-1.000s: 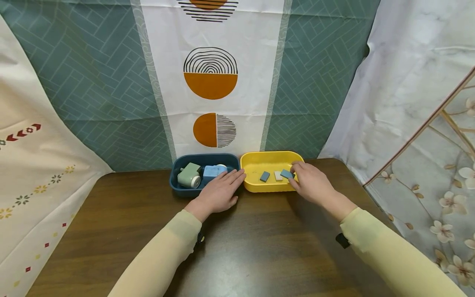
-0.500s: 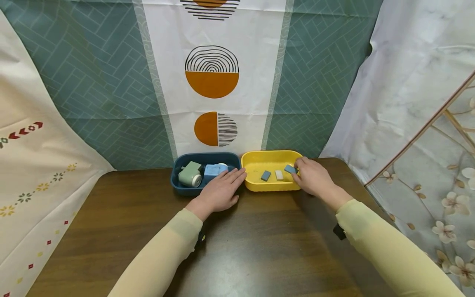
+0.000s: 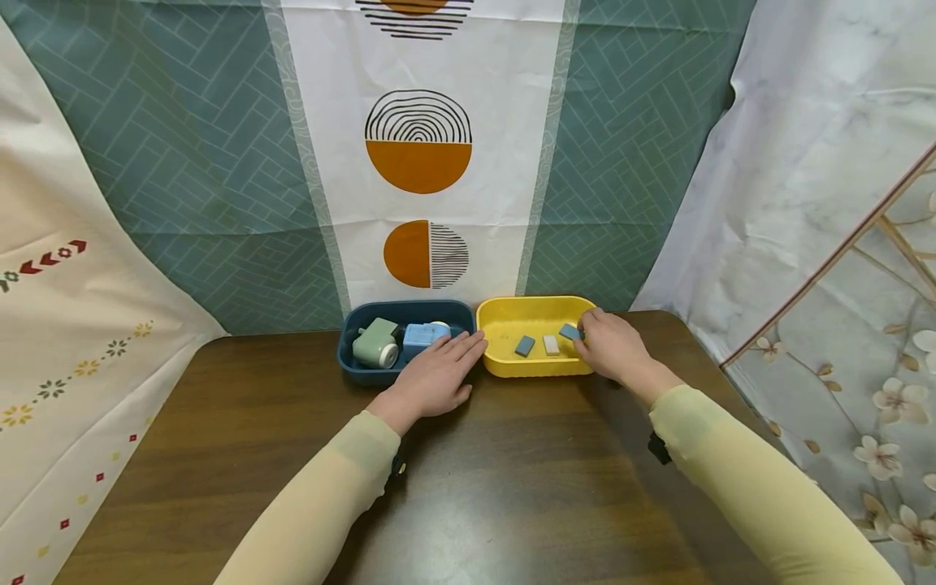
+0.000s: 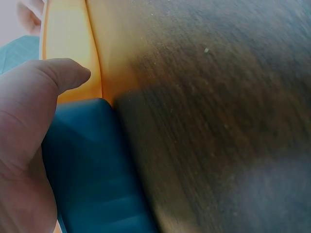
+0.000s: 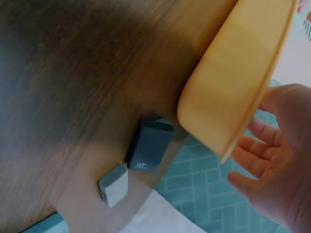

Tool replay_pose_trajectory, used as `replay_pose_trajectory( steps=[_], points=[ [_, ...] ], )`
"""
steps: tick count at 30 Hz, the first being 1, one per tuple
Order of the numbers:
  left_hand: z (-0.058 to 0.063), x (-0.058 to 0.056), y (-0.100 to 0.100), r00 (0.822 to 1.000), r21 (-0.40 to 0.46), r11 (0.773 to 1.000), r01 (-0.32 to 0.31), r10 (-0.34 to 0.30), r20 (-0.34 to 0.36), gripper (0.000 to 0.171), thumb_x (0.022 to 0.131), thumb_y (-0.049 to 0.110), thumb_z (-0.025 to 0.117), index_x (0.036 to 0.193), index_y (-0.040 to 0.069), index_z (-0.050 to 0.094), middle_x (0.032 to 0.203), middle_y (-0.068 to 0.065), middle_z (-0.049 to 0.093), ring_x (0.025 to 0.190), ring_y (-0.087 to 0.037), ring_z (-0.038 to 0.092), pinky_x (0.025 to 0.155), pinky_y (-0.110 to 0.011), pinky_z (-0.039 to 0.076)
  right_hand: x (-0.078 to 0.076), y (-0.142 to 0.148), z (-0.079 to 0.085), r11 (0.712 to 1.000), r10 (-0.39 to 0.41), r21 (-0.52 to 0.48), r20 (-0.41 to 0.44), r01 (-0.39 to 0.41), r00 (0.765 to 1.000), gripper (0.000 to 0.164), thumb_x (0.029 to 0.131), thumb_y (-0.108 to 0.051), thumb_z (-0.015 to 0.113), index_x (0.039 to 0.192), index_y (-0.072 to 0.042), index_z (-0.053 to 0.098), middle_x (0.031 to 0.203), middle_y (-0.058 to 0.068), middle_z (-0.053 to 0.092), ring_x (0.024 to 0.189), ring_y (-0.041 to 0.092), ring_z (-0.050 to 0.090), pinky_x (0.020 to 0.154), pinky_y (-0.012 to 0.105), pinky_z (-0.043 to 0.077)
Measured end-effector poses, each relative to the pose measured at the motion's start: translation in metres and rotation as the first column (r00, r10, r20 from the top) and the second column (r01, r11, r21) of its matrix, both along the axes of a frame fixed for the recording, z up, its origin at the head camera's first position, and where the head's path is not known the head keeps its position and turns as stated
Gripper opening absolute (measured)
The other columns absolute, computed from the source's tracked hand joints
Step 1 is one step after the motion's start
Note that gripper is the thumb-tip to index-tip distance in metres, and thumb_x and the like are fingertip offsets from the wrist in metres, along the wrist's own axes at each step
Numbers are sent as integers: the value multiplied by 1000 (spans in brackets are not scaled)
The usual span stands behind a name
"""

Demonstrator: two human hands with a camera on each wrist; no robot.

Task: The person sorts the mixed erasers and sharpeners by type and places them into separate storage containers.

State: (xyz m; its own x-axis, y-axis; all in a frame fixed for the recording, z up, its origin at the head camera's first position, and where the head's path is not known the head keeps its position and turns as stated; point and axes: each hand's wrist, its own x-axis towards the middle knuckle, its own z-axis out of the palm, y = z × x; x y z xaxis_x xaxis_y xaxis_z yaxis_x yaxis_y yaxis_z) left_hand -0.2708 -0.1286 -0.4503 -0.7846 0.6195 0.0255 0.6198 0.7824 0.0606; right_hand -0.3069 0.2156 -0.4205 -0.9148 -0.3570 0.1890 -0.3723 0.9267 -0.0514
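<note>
In the head view my right hand (image 3: 616, 348) reaches over the right end of the yellow tray (image 3: 537, 368) and pinches a small flat blue block (image 3: 570, 331). Beside that block, a grey-blue block (image 3: 525, 346) and a white block (image 3: 551, 345) lie on the tray's floor. My left hand (image 3: 433, 378) rests with straight fingers on the dark blue tray (image 3: 351, 371), its fingertips at the seam between the trays. The right wrist view has the right hand (image 5: 279, 150) at the yellow wall (image 5: 228, 77); the pinched block is hidden there.
A green boxy object (image 3: 376, 344) with a white round end and a light blue one (image 3: 424, 336) sit in the dark blue tray. On the table beyond the yellow tray stand a black box (image 5: 150, 145), a grey block (image 5: 114, 185) and a teal block (image 5: 48, 225).
My right hand has shifted slightly up and right with the blue block, away from the white block. The right forearm has swung a little left. My left hand stays in place.
</note>
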Motion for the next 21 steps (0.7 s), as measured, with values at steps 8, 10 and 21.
replay_pose_trajectory(
  steps=[8,10,21],
  points=[
    [0,0,0,1000,-3,1000,4,-4,1,81,110,32,70,177,16,27,185,0,17,169,-24,20,137,-45,11,-8,-4,-2,999,-36,-2,26,36,999,31,107,-23,66,117,6,66,113,20,64,94,36,65,94,52,59],
    [0,0,0,1000,0,1000,3,-3,1,81,110,32,70,177,16,27,185,0,18,169,-24,20,137,-45,11,-9,-5,-1,999,-51,-2,41,51,998,31,107,-24,66,118,6,65,114,21,63,95,36,64,95,53,59],
    [0,0,0,1000,0,1000,-7,7,15,82,110,33,70,177,18,26,185,1,17,169,-24,19,136,-45,13,-15,-5,-1,996,-84,5,68,84,994,34,109,-24,64,122,8,63,118,24,63,103,39,65,102,55,55]
  ],
)
